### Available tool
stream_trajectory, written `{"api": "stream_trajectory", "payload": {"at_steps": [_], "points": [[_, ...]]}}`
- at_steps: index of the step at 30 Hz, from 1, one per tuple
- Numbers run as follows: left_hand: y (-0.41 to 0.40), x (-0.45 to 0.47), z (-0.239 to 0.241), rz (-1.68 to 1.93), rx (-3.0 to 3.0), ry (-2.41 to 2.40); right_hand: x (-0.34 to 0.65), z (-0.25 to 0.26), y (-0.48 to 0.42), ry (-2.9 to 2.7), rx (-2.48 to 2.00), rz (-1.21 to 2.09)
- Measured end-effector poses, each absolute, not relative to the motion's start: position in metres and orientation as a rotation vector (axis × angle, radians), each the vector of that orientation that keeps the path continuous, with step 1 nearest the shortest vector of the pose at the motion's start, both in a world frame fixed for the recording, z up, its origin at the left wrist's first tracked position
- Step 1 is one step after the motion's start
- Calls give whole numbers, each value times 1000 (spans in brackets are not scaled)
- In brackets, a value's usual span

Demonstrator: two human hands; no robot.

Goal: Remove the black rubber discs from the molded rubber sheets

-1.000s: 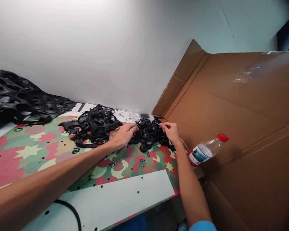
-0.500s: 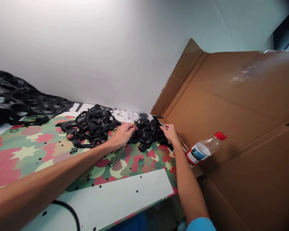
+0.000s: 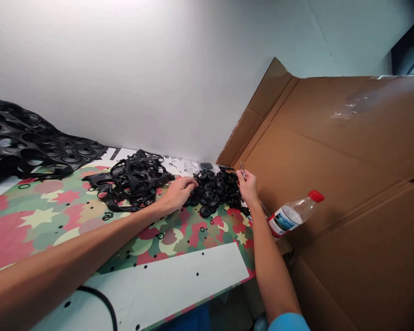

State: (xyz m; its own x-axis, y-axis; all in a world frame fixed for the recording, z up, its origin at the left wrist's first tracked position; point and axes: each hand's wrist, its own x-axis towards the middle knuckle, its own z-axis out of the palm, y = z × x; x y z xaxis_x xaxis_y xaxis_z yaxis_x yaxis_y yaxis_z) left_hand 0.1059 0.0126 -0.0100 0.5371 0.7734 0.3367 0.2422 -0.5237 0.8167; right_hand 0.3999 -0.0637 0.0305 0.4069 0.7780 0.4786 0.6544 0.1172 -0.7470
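Note:
A heap of small black round rubber parts (image 3: 215, 191) lies at the far right of the table with the star-patterned cover (image 3: 55, 216). My left hand (image 3: 177, 193) rests at the heap's left edge, fingers curled onto the parts. My right hand (image 3: 248, 186) is raised at the heap's right edge and pinches a thin metal tool (image 3: 242, 168), perhaps tweezers, pointing upward.
A tangle of black rubber webbing (image 3: 134, 181) lies left of the heap. Black moulded sheets (image 3: 31, 147) are stacked at far left. A large cardboard box (image 3: 331, 161) stands on the right, with a red-capped plastic bottle (image 3: 293, 214) leaning by it. Small black rings dot the table.
My right hand has lifted off the heap and turned the thin tool from pointing across the parts to pointing upward. My left hand has stayed at the heap's left edge.

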Motion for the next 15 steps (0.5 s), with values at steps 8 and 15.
{"api": "stream_trajectory", "payload": {"at_steps": [8,15], "points": [[11,105,-10,906,2040,813,397,37,-70,-1366,-1674,233],[9,103,-8,892,2035,795,402,35,-81,-1392,-1819,343]]}}
